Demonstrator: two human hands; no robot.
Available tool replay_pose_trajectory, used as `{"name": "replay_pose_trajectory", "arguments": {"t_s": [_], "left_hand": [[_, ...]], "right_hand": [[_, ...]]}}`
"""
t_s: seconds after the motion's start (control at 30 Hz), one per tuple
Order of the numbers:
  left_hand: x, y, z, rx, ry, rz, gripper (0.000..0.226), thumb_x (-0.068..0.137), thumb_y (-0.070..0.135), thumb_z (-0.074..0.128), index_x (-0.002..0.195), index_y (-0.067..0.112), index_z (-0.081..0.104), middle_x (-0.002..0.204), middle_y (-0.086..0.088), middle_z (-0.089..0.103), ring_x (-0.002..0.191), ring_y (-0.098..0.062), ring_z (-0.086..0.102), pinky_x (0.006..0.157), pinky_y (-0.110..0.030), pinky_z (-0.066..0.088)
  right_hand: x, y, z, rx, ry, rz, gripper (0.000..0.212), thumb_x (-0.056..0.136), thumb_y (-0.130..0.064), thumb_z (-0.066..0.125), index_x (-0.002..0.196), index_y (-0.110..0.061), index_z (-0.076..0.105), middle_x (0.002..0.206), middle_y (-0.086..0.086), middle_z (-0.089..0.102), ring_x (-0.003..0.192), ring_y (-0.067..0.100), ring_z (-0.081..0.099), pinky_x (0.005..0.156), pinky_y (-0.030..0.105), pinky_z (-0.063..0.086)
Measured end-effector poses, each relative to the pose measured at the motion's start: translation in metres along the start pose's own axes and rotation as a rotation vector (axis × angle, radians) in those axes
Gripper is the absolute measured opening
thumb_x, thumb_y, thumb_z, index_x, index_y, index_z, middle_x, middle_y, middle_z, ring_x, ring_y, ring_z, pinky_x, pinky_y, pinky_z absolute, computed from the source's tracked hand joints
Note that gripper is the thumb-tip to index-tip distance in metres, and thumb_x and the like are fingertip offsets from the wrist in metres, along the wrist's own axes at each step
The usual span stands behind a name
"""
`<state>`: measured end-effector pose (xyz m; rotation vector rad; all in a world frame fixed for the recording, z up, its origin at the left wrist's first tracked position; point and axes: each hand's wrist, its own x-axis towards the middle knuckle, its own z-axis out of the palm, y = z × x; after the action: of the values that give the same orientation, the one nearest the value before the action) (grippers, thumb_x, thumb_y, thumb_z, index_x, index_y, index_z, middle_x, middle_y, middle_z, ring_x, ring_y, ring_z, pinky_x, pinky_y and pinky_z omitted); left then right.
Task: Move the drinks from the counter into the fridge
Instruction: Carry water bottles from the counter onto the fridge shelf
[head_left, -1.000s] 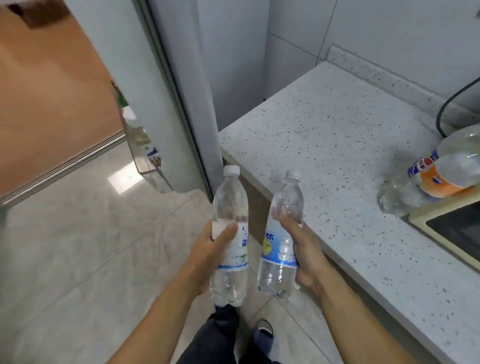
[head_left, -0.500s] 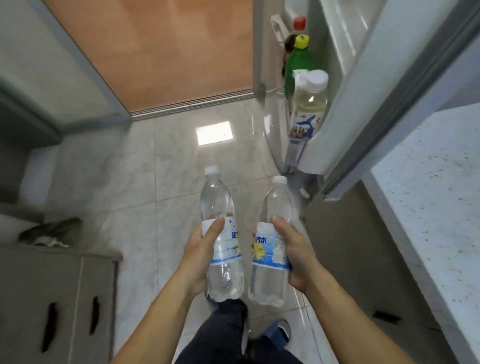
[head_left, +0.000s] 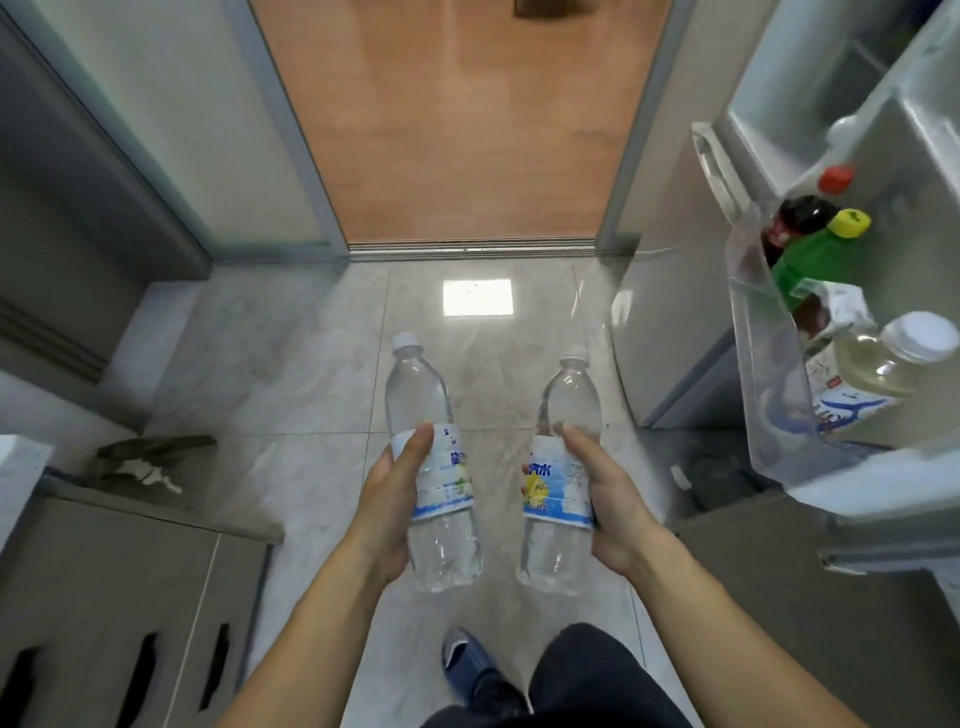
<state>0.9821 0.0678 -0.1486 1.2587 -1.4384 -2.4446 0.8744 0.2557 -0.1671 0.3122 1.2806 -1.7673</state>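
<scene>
Two clear plastic water bottles held at lower centre of the frame.
Left hand (head_left: 387, 512) wraps the left white-capped bottle (head_left: 434, 467); right hand (head_left: 613, 506) wraps the right white-capped bottle (head_left: 561, 478), bottles apart.

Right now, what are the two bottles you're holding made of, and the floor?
The left bottle and right bottle look like thin clear plastic: you see through them, with ridged bases, glossy printed labels and white caps. The floor looks like polished marble-pattern tile, judging by grout lines and a bright reflection.

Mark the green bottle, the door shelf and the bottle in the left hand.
green bottle (head_left: 810, 257), head view, on its shoulder.
door shelf (head_left: 769, 364), head view, on its clear front wall.
left bottle (head_left: 421, 384), head view, on its upper body.
</scene>
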Motion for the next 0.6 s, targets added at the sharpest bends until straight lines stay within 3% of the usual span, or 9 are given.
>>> {"name": "replay_pose_trajectory", "arguments": {"t_s": [0.13,0.27,0.37,0.5,0.6], "left_hand": [[0.030,0.028,-0.008,-0.017,-0.032,0.022,0.069,0.068,0.055,0.067,0.125,0.018,0.060,0.107,-0.016,0.074,0.088,-0.032,0.073,0.075,-0.043,0.059],[0.068,0.053,-0.004,0.033,-0.052,0.030,0.069,0.071,0.056,0.066,0.127,0.016,0.058,0.112,-0.016,0.073,0.100,-0.038,0.070,0.091,-0.057,0.055],[0.104,0.075,0.003,0.072,-0.050,0.030,0.068,0.071,0.057,0.065,0.127,0.018,0.058,0.111,-0.015,0.073,0.100,-0.038,0.070,0.092,-0.058,0.054],[0.158,0.110,0.017,0.116,-0.034,0.031,0.067,0.069,0.059,0.064,0.124,0.021,0.058,0.109,-0.012,0.074,0.096,-0.035,0.072,0.087,-0.054,0.057],[0.194,0.141,0.031,0.112,-0.013,0.029,0.066,0.072,0.055,0.064,0.127,0.020,0.058,0.107,-0.013,0.074,0.097,-0.037,0.072,0.087,-0.053,0.057]], "right_hand": [[0.032,-0.016,0.023,-0.072,0.023,-0.006,0.073,0.073,-0.047,0.072,0.132,-0.007,0.054,0.110,0.020,0.073,0.087,0.032,0.074,0.073,0.041,0.060],[0.071,-0.036,0.038,-0.120,0.041,-0.054,0.072,0.068,-0.051,0.073,0.127,-0.012,0.058,0.108,0.018,0.074,0.092,0.034,0.074,0.075,0.044,0.061],[0.109,-0.055,0.045,-0.141,0.066,-0.077,0.069,0.069,-0.052,0.073,0.127,-0.017,0.056,0.110,0.016,0.073,0.098,0.036,0.073,0.086,0.050,0.059],[0.163,-0.091,0.056,-0.165,0.073,-0.095,0.061,0.073,-0.051,0.072,0.123,-0.019,0.056,0.104,0.012,0.075,0.093,0.033,0.075,0.070,0.040,0.062],[0.198,-0.125,0.062,-0.133,0.090,-0.100,0.062,0.073,-0.047,0.073,0.125,-0.019,0.054,0.104,0.014,0.075,0.092,0.035,0.074,0.071,0.042,0.062]]}}
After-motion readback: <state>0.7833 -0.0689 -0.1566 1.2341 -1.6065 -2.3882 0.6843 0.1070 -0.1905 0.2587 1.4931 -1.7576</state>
